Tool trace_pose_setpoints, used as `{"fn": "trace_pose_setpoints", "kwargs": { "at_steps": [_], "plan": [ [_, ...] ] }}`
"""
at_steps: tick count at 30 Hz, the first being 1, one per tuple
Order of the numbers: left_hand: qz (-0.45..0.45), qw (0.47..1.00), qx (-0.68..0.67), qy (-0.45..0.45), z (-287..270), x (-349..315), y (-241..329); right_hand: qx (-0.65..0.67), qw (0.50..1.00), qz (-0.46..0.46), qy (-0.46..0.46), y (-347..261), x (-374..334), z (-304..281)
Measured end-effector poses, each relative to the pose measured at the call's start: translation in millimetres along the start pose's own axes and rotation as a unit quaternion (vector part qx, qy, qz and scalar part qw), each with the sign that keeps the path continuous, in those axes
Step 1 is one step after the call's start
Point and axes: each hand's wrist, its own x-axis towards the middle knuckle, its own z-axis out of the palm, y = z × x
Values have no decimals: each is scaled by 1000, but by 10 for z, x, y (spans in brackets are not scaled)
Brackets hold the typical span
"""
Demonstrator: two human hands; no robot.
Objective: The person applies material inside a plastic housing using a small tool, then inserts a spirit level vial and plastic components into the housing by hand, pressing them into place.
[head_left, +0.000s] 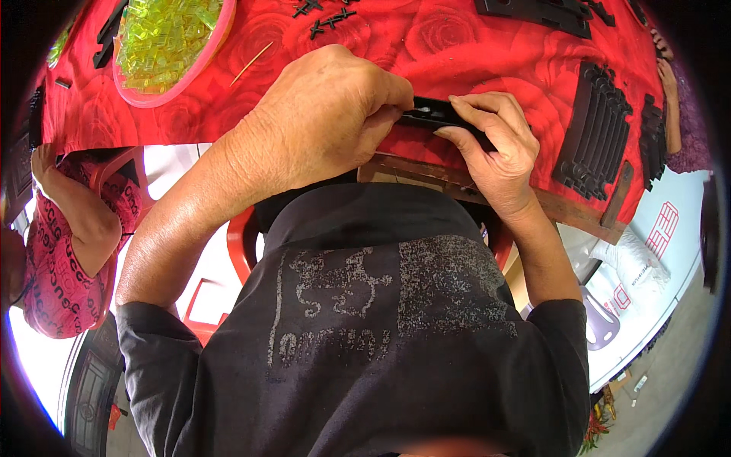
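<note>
Close to the table's near edge, I hold a dark, narrow black plastic strip (432, 112) with a small pale, shiny spot on its upper face. My left hand (335, 114) is closed, its thumb and fingers pinched at the strip's left end and covering that part. At the other end, the thumb and fingers of my right hand (499, 141) grip the strip from both sides. Whether the left fingertips also hold some small piece against the strip is hidden.
A pink-rimmed bowl (226, 38) holds yellow-green clear pieces. A thin wooden stick (252, 63) and small black cross-shaped pieces (329, 23) lie on the red cloth (525, 76). Black slatted parts (598, 129) are stacked at right. Other people's arms (84, 228) show at both sides.
</note>
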Motion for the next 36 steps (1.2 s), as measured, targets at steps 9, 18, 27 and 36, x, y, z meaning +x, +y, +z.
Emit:
{"fn": "trace_pose_setpoints", "kwargs": {
  "at_steps": [9,18,27,36],
  "plan": [
    [-5,1000,-14,-8,10,-15,7,-9,1000,-19,4,6,-16,-3],
    [-8,1000,-22,-9,23,-31,33,-5,999,-31,12,2,-45,5],
    [-8,999,-32,-8,-2,-37,11,-14,999,-52,-3,22,-16,16],
    [-11,1000,-19,-14,1,-41,-4,-12,999,-39,-19,12,-5,21]
  ]
}}
